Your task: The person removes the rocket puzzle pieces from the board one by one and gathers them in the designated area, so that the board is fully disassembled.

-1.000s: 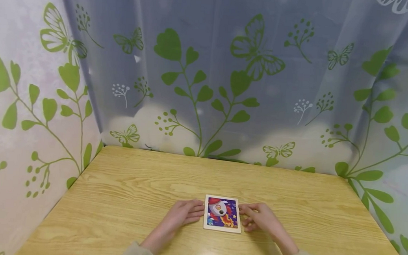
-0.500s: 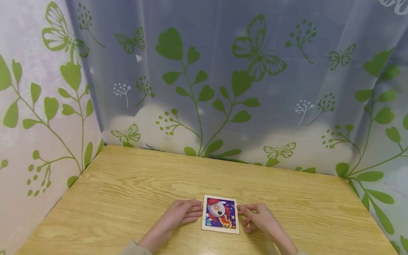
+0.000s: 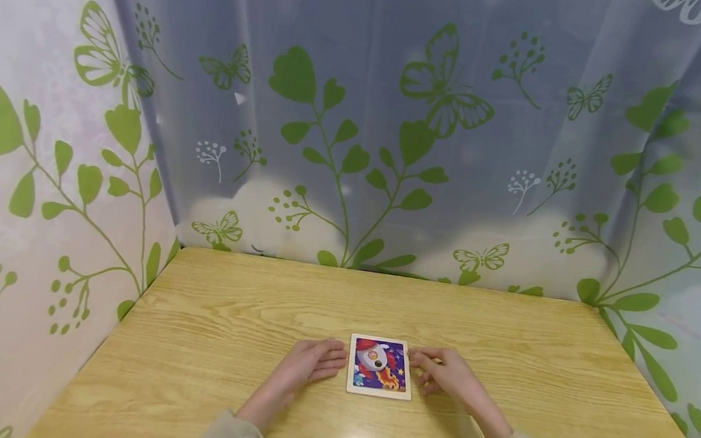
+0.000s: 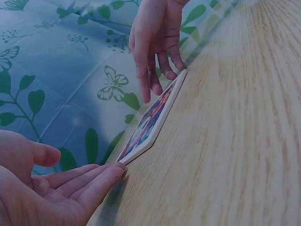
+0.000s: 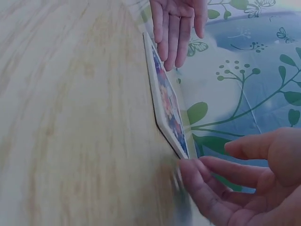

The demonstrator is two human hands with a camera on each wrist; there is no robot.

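Note:
A square picture board (image 3: 380,366) with a pale wooden border lies flat on the table, showing a cartoon rocket with flames on a purple starry ground. My left hand (image 3: 309,367) is at its left side, fingers straight and together, with a thin strip of table between fingertips and border in the head view. On the opposite side, my right hand (image 3: 446,373) has its fingers loosely bent, the fingertips right at the board's right edge. In the right wrist view, the thumb of the right hand (image 5: 249,183) stands apart from its fingers. Neither hand grips the board.
The wood-grain table (image 3: 228,305) extends around the board on all sides. A blue and white curtain (image 3: 356,145) printed with green leaves and butterflies hangs behind it and at both sides. Light sleeves with dark wrist bands cover the forearms.
The board has shifted very slightly left. My left fingertips have drawn back a little to the left from its edge. The right hand stays at the right edge.

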